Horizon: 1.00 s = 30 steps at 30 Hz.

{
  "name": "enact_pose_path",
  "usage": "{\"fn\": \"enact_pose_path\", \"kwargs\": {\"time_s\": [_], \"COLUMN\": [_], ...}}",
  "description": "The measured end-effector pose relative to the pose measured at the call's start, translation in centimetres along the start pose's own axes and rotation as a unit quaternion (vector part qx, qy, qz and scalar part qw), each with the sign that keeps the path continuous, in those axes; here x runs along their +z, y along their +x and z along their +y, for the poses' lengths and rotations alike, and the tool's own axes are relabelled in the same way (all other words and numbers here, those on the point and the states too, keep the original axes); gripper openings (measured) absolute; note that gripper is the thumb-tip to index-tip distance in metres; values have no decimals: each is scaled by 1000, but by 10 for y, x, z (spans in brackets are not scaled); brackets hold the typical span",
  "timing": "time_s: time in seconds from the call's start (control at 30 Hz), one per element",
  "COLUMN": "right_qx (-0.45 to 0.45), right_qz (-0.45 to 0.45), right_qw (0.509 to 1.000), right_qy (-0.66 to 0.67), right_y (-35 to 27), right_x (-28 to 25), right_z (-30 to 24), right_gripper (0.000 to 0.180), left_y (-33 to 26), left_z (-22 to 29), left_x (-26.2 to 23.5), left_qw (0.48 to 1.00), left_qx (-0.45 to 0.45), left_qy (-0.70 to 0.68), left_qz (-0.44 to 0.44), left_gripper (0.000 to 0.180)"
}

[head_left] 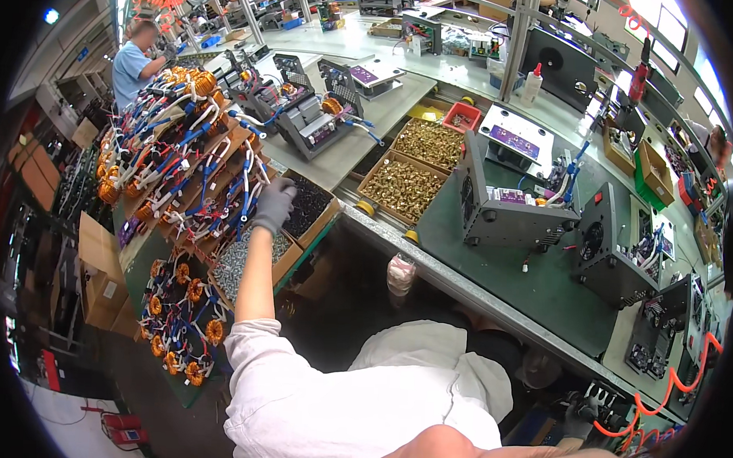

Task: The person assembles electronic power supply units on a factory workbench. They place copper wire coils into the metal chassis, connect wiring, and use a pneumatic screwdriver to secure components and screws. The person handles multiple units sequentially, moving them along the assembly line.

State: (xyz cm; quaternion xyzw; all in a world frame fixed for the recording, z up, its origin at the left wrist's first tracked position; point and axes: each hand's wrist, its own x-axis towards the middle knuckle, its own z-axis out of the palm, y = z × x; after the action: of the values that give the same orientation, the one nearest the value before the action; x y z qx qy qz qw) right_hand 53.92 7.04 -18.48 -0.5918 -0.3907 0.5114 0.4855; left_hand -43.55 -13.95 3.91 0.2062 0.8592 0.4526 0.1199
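Note:
My left hand (275, 203), in a grey glove, reaches out over the near edge of a cardboard box of small black screws (309, 201). Its fingers are bent and drawn together; whatever they hold, if anything, is hidden. Close by it lie bundled blue, white and red cables (245, 180) with copper-wound ring coils, stacked on cardboard. Below the wrist is a box of silver screws (250, 265). At the lower right, my right hand (579, 418), also gloved, is in shade beside a dark part with metal pieces (601, 395); its fingers cannot be made out.
Boxes of brass-coloured fittings (402, 187) and a red tray (462, 118) stand beyond a metal rail (462, 277). Black open-framed units (504, 210) sit on the green bench. Coiled orange hoses (705, 354) hang at right. Another person (134, 67) works at far left.

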Motion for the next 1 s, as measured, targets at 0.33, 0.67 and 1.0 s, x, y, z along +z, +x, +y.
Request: {"fn": "enact_pose_path", "kwargs": {"time_s": [0.33, 0.67, 1.0], "right_qx": [185, 129, 282], "right_qz": [-135, -501, -518], "right_qw": [967, 849, 806], "right_qy": [112, 107, 41], "right_y": [-96, -163, -142], "right_x": [86, 352, 411], "right_z": [-84, -219, -162], "right_gripper": [60, 109, 62], "left_y": [-25, -89, -150], "left_z": [-32, 57, 87], "left_x": [5, 158, 218], "left_qw": [614, 510, 600], "left_qx": [-51, -167, -286], "left_qy": [-776, -769, -633], "left_qz": [-139, -348, -397], "left_gripper": [24, 25, 28]}}
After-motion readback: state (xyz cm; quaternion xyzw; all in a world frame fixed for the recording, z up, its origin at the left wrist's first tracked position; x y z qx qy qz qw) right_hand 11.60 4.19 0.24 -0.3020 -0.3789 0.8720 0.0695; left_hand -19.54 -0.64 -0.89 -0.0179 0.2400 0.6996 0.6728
